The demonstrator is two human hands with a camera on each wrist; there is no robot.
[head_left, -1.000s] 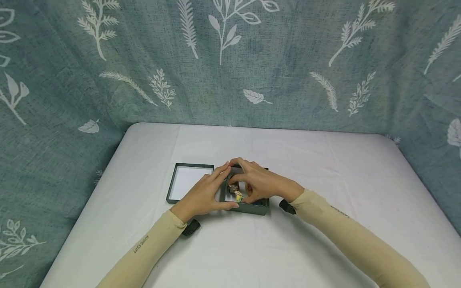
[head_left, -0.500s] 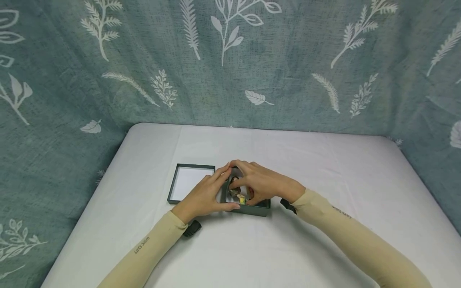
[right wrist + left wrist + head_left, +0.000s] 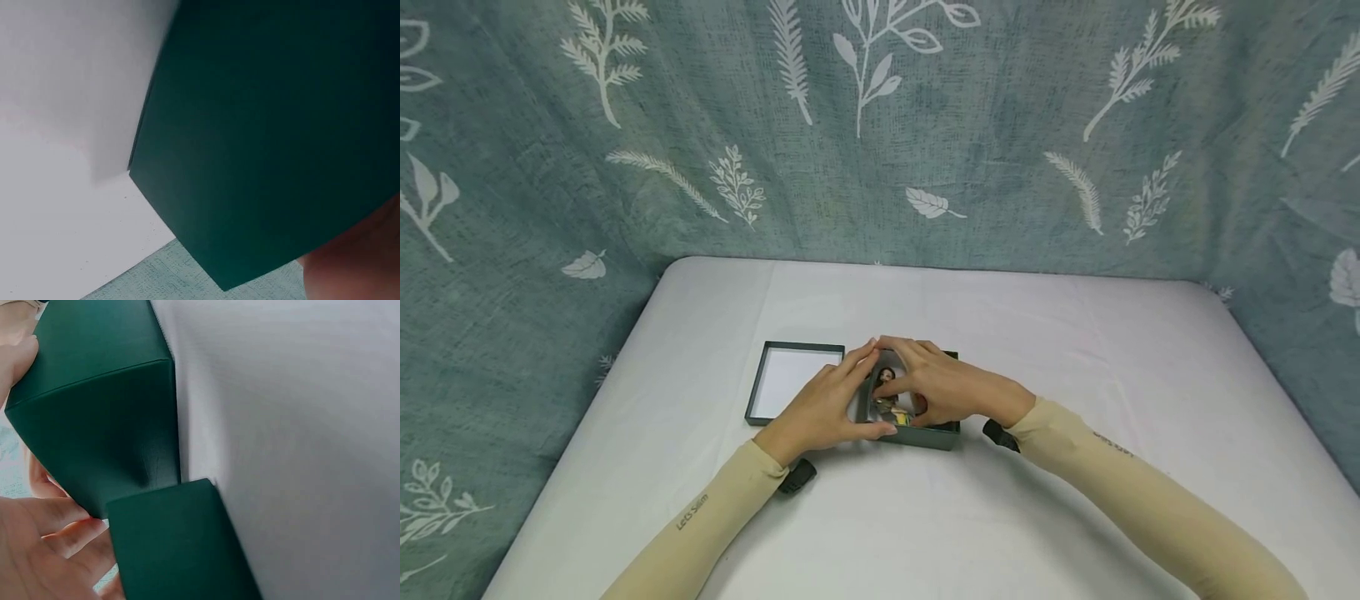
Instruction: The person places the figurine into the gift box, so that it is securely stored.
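Observation:
A small dark-green box (image 3: 917, 437) stands on the table with its top open. My left hand (image 3: 823, 408) spans its left end, thumb at the front and fingers at the back corner; the left wrist view shows this thumb (image 3: 24, 359) against the green wall. Inside the box lies a small figurine (image 3: 886, 402) with dark hair and a yellow part near its lower end. Reaching in from the right, my right hand (image 3: 951, 383) holds the figurine between forefinger and thumb. The forefinger crosses its body and hides some of it. Green box wall fills most of the right wrist view.
The shallow green lid (image 3: 793, 382), white inside, lies left of the box, close to it. A white cloth (image 3: 1075, 358) covers the table. Teal curtain (image 3: 985, 125) with white leaf prints hangs behind and at both sides.
The figurine has shifted in the box, and its head now shows above my right forefinger. My right hand has moved slightly; my left hand stays on the box.

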